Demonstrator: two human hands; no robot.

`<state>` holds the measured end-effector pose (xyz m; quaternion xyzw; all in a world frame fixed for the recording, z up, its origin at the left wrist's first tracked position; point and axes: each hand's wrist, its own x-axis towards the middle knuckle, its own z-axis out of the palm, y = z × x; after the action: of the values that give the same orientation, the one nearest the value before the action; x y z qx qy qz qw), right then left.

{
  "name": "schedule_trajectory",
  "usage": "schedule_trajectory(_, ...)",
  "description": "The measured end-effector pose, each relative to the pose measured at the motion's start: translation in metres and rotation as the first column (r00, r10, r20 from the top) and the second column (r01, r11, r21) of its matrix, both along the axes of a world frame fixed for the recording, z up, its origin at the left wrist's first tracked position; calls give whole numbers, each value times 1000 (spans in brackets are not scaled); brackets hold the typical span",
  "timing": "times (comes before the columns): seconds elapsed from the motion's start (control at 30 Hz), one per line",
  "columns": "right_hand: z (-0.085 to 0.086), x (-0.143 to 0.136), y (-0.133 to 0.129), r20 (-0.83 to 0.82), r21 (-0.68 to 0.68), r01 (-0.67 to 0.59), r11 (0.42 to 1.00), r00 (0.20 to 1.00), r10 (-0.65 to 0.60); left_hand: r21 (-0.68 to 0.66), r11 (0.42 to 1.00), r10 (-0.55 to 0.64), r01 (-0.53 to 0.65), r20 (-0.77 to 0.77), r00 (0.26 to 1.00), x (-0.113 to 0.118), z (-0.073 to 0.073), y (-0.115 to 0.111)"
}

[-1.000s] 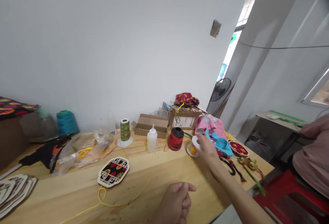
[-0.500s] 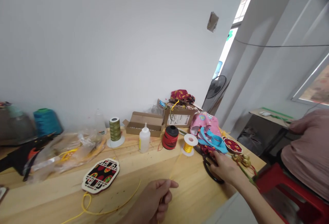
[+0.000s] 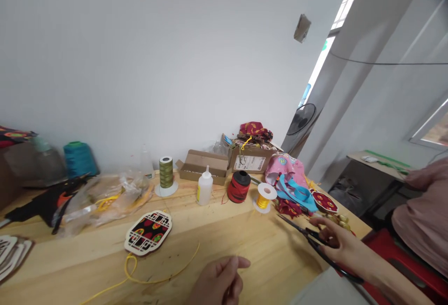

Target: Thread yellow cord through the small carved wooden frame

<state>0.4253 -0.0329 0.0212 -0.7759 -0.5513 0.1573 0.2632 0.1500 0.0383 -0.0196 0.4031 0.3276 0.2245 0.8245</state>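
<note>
Black scissors [image 3: 308,234] are in my right hand [image 3: 341,244], whose fingers hold the handles; the blades point left, toward the yellow thread spool [image 3: 263,198]. Low in the middle, my left hand [image 3: 222,279] is closed in a pinch. A faint yellow thread runs from the spool toward its fingertips, and the grip itself is partly hidden. To its left lies a cream-framed ornament [image 3: 149,232] with dark patterned fabric inside. A yellow cord [image 3: 154,280] loops from its lower end across the table [image 3: 87,258].
Along the wall stand a teal thread cone [image 3: 80,160], an olive spool [image 3: 166,173], a white squeeze bottle [image 3: 205,188], an open box [image 3: 205,165] and a red thread spool [image 3: 239,187]. Pink cloth [image 3: 285,169] lies right. A person in a pink top [image 3: 423,207] sits beyond.
My right hand has lifted the scissors from beside the cloth pile and drawn them nearer, to the right. My left hand keeps its pinch. The view has turned slightly left.
</note>
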Motion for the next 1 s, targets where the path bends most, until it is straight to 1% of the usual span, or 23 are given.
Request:
schedule_trajectory(0.07, -4, -10, -3, -189, -44, -126, 991, 975, 115, 33, 999, -25, 25, 4, 1000, 0, -1, -4)
schedule_trajectory(0.13, -6, -26, 1, -332, -90, -219, 971, 926, 178, 51, 998, -30, 29, 11, 999, 0, -2, -6)
schedule_trajectory(0.23, -3, -49, 13, -440, -113, -285, 952, 873, 209, 69, 997, -48, 46, 39, 998, 0, -4, -4)
schedule_trajectory(0.3, 5, -56, 21, -450, -135, -310, 941, 866, 221, 82, 995, -64, 59, 55, 996, -1, -5, -2)
schedule_trajectory(0.43, 22, -59, 29, -388, -185, -362, 914, 881, 271, 101, 992, -81, 76, 45, 996, -1, -6, 0)
schedule_trajectory(0.53, 26, -62, 35, -330, -239, -344, 908, 908, 257, 111, 991, -80, 75, 39, 996, 0, -5, -2)
schedule_trajectory(0.6, 23, -63, 41, -285, -259, -310, 915, 929, 235, 124, 990, -74, 68, 41, 996, 1, -4, -4)
schedule_trajectory(0.63, 21, -63, 44, -257, -256, -312, 915, 934, 247, 137, 988, -73, 67, 41, 996, 1, -3, -5)
schedule_trajectory(0.77, 11, -62, 53, -110, -229, -400, 887, 917, 385, 171, 981, -95, 87, 41, 995, 0, -4, -6)
schedule_trajectory(0.8, 10, -61, 54, -81, -230, -405, 885, 914, 398, 171, 981, -96, 87, 42, 995, -1, -5, -6)
schedule_trajectory(0.9, 6, -58, 54, -27, -223, -377, 899, 924, 381, 173, 980, -101, 93, 40, 994, -4, -6, -4)
schedule_trajectory(1.0, 2, -51, 54, 86, -258, -379, 889, 907, 412, 175, 977, -125, 121, 10, 992, -7, -5, -3)
